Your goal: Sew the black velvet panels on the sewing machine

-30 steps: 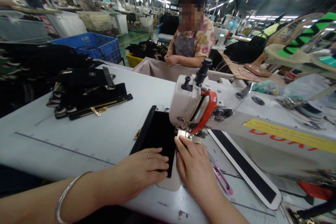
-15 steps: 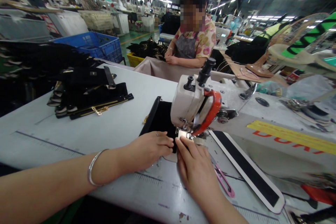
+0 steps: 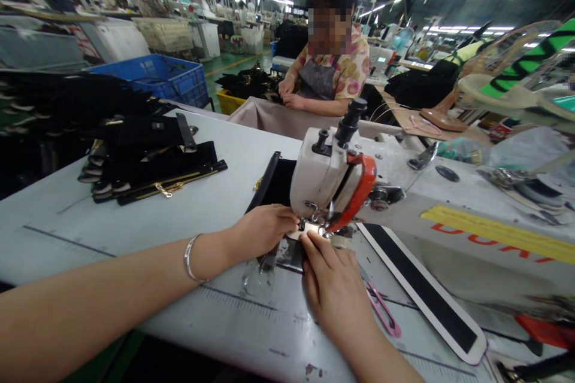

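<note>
A black fabric piece [image 3: 277, 184] with a dark banded edge lies under the head of a white sewing machine [image 3: 312, 173]. Its pale rounded end [image 3: 296, 233] shows beside the needle area. My left hand [image 3: 263, 230], with a silver bangle at the wrist, is closed on the near left edge of the piece, fingers bent together. My right hand [image 3: 335, 278] lies with fingers stretched out, tips touching the pale end just in front of the presser foot. Pink thread snips [image 3: 385, 311] lie to the right of this hand.
A white-bordered black strip [image 3: 422, 293] lies along the machine bed. Stacked black pieces with gold chain and zips [image 3: 157, 158] rest at the table's left. Behind are a blue crate [image 3: 153, 81], a yellow bin [image 3: 229, 102] and a seated co-worker [image 3: 330, 72].
The black piece has slid away from me under the machine, uncovering the metal plate in front. My left hand has moved forward with it and its fingers are more bent; my right hand has barely moved.
</note>
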`<state>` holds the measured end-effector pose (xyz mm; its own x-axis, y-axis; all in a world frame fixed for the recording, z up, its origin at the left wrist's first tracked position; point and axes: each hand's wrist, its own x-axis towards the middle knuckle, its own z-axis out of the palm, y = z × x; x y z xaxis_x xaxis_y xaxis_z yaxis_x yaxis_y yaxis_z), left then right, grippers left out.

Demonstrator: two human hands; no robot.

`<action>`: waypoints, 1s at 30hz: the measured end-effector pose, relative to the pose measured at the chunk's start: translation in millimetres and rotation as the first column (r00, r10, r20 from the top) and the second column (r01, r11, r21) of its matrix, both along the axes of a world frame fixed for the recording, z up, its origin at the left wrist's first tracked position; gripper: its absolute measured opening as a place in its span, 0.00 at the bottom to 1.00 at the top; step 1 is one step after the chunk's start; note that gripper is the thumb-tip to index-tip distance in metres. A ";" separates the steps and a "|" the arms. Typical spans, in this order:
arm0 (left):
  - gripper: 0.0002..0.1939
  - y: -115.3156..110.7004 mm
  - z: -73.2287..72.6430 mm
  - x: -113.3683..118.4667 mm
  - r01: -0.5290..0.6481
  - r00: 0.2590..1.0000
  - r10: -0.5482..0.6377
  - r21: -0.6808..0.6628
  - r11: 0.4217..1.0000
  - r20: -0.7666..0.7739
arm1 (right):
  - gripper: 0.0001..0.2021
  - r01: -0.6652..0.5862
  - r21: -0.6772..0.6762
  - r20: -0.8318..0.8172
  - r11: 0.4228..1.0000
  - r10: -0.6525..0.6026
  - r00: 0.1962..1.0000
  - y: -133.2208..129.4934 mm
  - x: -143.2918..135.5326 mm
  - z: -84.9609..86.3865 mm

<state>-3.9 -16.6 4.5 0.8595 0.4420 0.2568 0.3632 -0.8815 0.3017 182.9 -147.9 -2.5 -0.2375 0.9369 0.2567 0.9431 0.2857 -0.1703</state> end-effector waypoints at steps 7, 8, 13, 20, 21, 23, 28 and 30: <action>0.14 4.2 0.2 5.4 -0.068 0.997 0.067 0.040 0.997 0.030 | 0.26 0.022 0.002 0.010 1.000 -0.022 1.000 2.6 -1.9 0.5; 0.14 4.3 0.4 5.7 -0.073 0.997 0.072 0.041 0.997 0.030 | 0.27 0.025 -0.007 0.008 1.000 -0.025 1.000 2.8 -2.3 0.7; 0.14 5.2 0.0 6.0 -0.087 0.996 0.086 0.035 0.996 0.027 | 0.26 0.029 -0.011 0.002 1.000 -0.029 1.000 2.4 -3.4 1.0; 0.14 7.9 0.8 5.2 -0.092 0.995 0.091 0.038 0.995 0.032 | 0.26 0.037 -0.011 0.007 0.999 -0.037 0.999 1.9 -4.4 -0.1; 0.14 8.4 1.3 5.4 -0.097 0.995 0.096 0.043 0.994 0.031 | 0.26 0.037 -0.009 0.007 0.999 -0.037 0.999 2.2 -4.6 -0.5; 0.15 9.4 2.3 5.8 -0.112 0.994 0.111 0.048 0.993 0.024 | 0.26 0.036 -0.002 0.008 0.999 -0.036 0.999 2.9 -4.9 -1.2; 0.15 9.8 2.8 5.4 -0.115 0.993 0.114 0.037 0.993 0.030 | 0.26 0.031 0.024 0.008 0.999 -0.031 0.999 2.4 -4.1 -1.1; 0.15 8.6 2.1 4.0 -0.110 0.993 0.109 0.035 0.993 0.039 | 0.25 0.029 0.023 0.001 0.999 -0.029 1.000 1.2 -3.9 0.1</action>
<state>0.2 -8.0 6.6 0.7959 0.5227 0.3054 0.4475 -0.8478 0.2847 179.0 -146.7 -2.4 -0.2111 0.9372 0.2778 0.9512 0.2624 -0.1624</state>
